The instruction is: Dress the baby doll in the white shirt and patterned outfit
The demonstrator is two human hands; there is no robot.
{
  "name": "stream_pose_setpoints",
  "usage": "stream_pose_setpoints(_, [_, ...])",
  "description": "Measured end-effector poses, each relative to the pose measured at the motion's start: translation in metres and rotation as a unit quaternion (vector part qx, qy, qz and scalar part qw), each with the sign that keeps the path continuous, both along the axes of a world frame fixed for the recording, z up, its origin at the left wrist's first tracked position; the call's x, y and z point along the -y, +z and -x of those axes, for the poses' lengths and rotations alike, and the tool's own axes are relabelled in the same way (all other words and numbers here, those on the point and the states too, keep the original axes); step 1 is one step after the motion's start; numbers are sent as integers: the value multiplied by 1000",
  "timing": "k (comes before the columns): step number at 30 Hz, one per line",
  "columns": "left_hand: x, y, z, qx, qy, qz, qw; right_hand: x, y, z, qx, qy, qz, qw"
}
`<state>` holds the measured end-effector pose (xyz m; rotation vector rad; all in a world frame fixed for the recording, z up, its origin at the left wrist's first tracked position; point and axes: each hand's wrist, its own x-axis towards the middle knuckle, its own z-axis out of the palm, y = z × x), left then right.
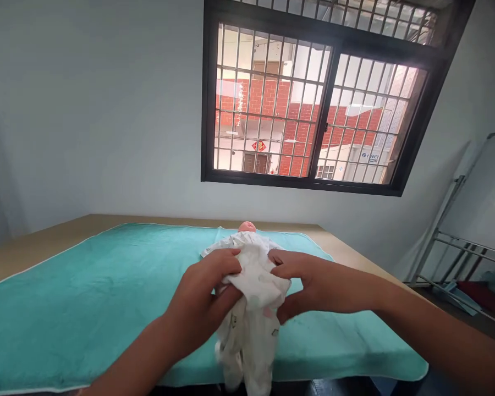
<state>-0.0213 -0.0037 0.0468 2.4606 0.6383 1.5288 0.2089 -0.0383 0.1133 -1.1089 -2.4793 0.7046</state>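
A baby doll lies on its back, its pinkish head [247, 226] pointing toward the wall. White printed baby clothes [253, 269] cover its body, and the trouser legs [256, 346] hang over the near edge. My left hand [210, 289] pinches the cloth at the doll's middle between thumb and fingers. On the opposite side, my right hand [303, 280] has its fingers curled onto the same cloth, with the thumb lower and apart from them. The doll's arms and legs are hidden by the fabric.
A turquoise cloth [107, 297] covers most of the wooden table [350, 247] and drapes over its front edge. Behind it stands a grey wall [107, 121] with a barred window [272, 104]. A whiteboard on a metal stand [437, 234] is at the right.
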Motion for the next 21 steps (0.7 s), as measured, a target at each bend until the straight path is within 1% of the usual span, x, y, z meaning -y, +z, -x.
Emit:
stream_pose_setpoints(2, [-5,6,12,-23,15,73,997,5,0,-3,-16,-51,-58,997])
stream_pose_setpoints(3, [-9,9,20,-44,12,106,993,7,1,-4,-40,-74,-77,994])
stream_pose_setpoints(4, [-13,12,27,-66,5,134,989,10,1,-6,-70,-84,-75,991])
stream_pose_setpoints(5, [-18,15,35,-86,-5,157,984,11,2,-9,-103,-79,-50,990])
stream_pose_setpoints(7, [-24,20,49,-125,-32,188,974,11,-1,-12,-169,-40,37,984])
stream_pose_setpoints(8, [-26,23,54,-143,-42,198,969,8,-5,-12,-199,-23,76,977])
stream_pose_setpoints(9, [-26,26,58,-165,-52,206,963,4,-10,-13,-227,-12,100,969])
stream_pose_setpoints(11, [-26,32,60,-217,-62,211,951,-8,-20,-14,-265,-3,102,959])
stream_pose_setpoints(13, [-27,38,55,-251,-47,210,944,-23,-29,-16,-279,-11,82,957])
stream_pose_setpoints(16, [-36,38,35,-241,-21,218,946,-49,-35,-24,-238,-13,64,969])
stream_pose_setpoints(18, [-48,31,17,-193,-22,234,953,-64,-38,-28,-196,-20,48,979])
stream_pose_setpoints(21, [-70,16,-12,-77,-17,282,956,-81,-51,-27,-157,-46,19,986])
